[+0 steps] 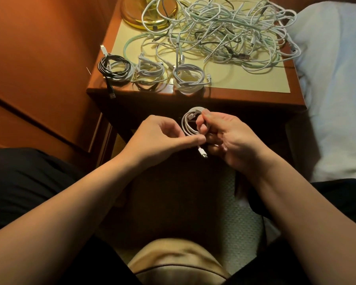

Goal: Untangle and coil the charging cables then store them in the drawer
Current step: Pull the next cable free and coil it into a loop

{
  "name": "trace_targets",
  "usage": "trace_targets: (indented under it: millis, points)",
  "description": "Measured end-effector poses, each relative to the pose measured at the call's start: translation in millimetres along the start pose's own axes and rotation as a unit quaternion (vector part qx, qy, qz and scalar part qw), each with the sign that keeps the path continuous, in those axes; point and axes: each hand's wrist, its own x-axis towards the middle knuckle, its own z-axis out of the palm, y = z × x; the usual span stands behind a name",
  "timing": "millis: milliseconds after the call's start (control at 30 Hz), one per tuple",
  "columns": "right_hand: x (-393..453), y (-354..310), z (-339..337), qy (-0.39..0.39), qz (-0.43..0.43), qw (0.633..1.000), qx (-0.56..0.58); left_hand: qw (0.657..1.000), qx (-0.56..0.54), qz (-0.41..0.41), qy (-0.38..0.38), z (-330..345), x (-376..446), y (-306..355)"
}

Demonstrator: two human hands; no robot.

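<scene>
Wood panelling (pixel 39 58) at left; a wooden desk (pixel 245 95) with a pale cream top at centre; white bedding (pixel 337 99) at right; carpet (pixel 240 223) below between the person's knees. Lighting dim and orange.

Coils (pixel 115 69) on the desk's front edge: three, in a row. The leftmost mixes black and white strands, with a black plug hanging over the edge; the other two are white.

Tangle (pixel 220 31) of loose cables across the back of the desk: white, pale green and a few black; number cannot be counted. Its left part overlaps a yellow lamp base (pixel 132 15), cut off by the top edge.

Fourth coil (pixel 190 122), white, held in front of the desk. Left hand (pixel 162 134) pinches its loose end near the plug (pixel 202 153); right hand (pixel 230 134) grips the loops with curled fingers.

Drawer: front in shadow, hard to make out.
</scene>
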Motion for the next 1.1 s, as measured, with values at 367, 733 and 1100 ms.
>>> trace_targets:
  millis: [367,733,1100]
  points:
    - [0.7,2.5,8.1,-0.05,0.071,0.978,0.192,0.996,-0.06,0.024,0.062,9.5,-3.4,-2.4]
    - [4.7,17.3,14.9,-0.038,0.072,0.986,0.147,0.93,-0.336,-0.137,0.056,13.4,4.8,-6.0]
    - [3.1,12.8,14.8,-0.003,0.108,0.978,0.181,0.914,-0.376,-0.152,0.024,12.2,7.2,-2.3]
